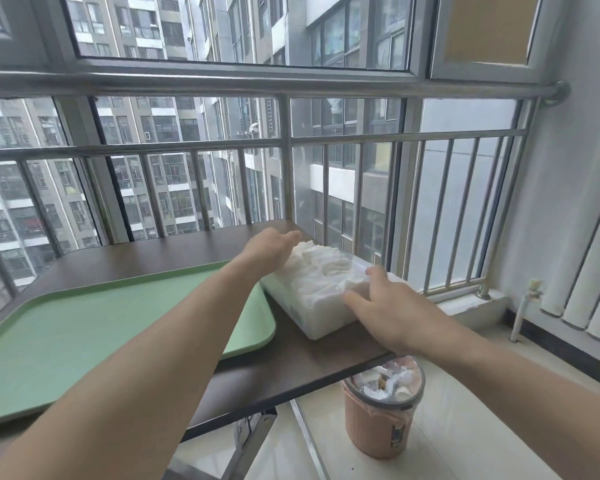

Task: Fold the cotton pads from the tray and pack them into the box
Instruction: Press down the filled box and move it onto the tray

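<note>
The clear plastic box (293, 308) sits on the right part of the dark table (153, 258), just right of the green tray (84, 323). Its long axis runs roughly left to right, skewed to the table edge. It is packed with white folded cotton pads (321, 268). The left hand (272, 244) lies flat at its far left end, fingers straight and grasping nothing. The right hand (390, 315) rests spread on the near right side, not clenched. A pink waste bin (378, 422) stands on the floor below.

A dark brown desk (146, 259) carries a pale green tray (84, 327) on its left side and, just beside the tray's right edge, a clear plastic box (303, 315) packed with white cotton pads (321, 271).
</note>
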`<state>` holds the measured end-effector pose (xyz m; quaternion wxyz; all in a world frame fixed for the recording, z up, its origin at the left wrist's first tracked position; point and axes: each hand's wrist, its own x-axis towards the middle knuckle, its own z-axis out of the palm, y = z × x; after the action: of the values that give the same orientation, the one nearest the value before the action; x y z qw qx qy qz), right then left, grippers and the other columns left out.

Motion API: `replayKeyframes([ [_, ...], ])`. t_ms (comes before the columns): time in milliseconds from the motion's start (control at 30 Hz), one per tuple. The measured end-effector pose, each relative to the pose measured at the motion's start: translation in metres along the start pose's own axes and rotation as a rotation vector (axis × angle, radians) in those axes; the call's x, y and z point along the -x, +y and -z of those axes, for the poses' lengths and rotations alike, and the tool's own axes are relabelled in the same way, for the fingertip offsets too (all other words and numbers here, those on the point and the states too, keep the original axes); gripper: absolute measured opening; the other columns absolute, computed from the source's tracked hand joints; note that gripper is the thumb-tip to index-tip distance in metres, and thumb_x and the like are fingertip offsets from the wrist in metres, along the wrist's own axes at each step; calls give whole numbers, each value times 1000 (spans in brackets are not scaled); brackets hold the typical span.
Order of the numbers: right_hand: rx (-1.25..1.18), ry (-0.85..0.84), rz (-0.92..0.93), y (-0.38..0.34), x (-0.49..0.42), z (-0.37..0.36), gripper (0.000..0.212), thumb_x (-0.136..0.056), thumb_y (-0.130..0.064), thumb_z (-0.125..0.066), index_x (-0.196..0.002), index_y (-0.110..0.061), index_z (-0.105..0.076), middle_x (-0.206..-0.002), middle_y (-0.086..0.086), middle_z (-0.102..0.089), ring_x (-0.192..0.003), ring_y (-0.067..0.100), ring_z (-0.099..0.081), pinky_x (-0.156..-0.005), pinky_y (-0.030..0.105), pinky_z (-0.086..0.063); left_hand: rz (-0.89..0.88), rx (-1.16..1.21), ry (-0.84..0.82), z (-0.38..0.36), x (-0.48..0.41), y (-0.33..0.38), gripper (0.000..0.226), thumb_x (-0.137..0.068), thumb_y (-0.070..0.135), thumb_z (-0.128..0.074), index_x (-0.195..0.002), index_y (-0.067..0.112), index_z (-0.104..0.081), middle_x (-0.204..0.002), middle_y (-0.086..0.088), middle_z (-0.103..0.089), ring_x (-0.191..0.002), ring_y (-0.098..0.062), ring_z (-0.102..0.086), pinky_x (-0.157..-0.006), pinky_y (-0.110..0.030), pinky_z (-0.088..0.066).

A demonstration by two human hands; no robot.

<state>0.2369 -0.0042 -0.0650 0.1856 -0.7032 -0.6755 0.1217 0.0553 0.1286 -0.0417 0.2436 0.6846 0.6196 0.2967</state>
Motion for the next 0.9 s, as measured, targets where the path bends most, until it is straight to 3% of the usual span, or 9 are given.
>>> replayKeyframes([
  [100, -156, -4, 22, -5, -3, -1, 61, -101, -54, -32, -149, -17, -24, -139, 12, -53, -117, 30, -53, -99, 44, -45, 21, 81, 45, 12, 4, 6, 28, -99, 39, -53, -96, 14, -66, -88, -4, -58, -87, -22, -54, -82, -32, -41],
  [233, -243, 75, 87, -19, -20, 7, 60, -103, -50, -34, -153, -20, -22, -143, 11, -51, -109, 25, -50, -88, 39, -40, 65, 147, 152, 43, 4, 5, 43, -95, 41, -58, -109, 1, -67, -105, -14, -66, -89, -26, -60, -84, -38, -48],
  [300, -264, 85, 117, -30, -32, 14, 57, -103, -47, -33, -153, -22, -22, -142, 11, -52, -104, 23, -48, -85, 37, -37, 67, 132, 192, 63, 10, -1, 42, -94, 41, -59, -99, 0, -70, -101, -14, -69, -84, -27, -62, -84, -38, -51],
  [400, -288, 79, 157, -53, -50, 16, 53, -104, -42, -32, -153, -25, -24, -149, 12, -47, -116, 27, -50, -86, 36, -34, 110, 152, 243, 94, 24, -22, 44, -92, 39, -62, -98, -3, -72, -100, -17, -73, -93, -32, -70, -93, -44, -56],
  [467, -315, 34, 203, -73, -59, 11, 51, -104, -41, -32, -153, -27, -26, -150, 11, -45, -119, 28, -49, -89, 38, -36, 137, 170, 273, 115, 38, -42, 41, -92, 35, -63, -101, -4, -72, -97, -18, -73, -88, -31, -70, -94, -44, -56],
  [567, -354, -67, 283, -106, -65, -6, 49, -104, -40, -30, -153, -29, -29, -152, 10, -43, -121, 27, -47, -90, 39, -34, 193, 142, 346, 143, 68, -77, 35, -92, 29, -62, -94, -5, -72, -88, -17, -70, -73, -24, -61, -84, -40, -56],
  [633, -347, -128, 332, -129, -67, -22, 49, -105, -38, -30, -153, -28, -29, -156, 12, -38, -134, 30, -43, -97, 40, -35, 239, 122, 373, 159, 90, -98, 31, -90, 30, -64, -90, 1, -74, -88, -14, -73, -73, -23, -64, -79, -40, -58],
  [733, -329, -200, 397, -157, -70, -45, 49, -104, -36, -31, -152, -27, -32, -157, 15, -37, -138, 33, -41, -104, 42, -34, 303, 144, 393, 177, 115, -126, 21, -86, 30, -66, -80, 12, -74, -88, -11, -75, -80, -27, -71, -79, -45, -63],
  [900, -229, -309, 451, -178, -75, -73, 47, -103, -40, -30, -149, -33, -32, -154, 11, -42, -135, 32, -43, -108, 45, -34, 338, 114, 350, 183, 146, -160, 14, -92, 12, -61, -85, 1, -67, -90, -13, -63, -71, -24, -62, -53, -26, -59],
])
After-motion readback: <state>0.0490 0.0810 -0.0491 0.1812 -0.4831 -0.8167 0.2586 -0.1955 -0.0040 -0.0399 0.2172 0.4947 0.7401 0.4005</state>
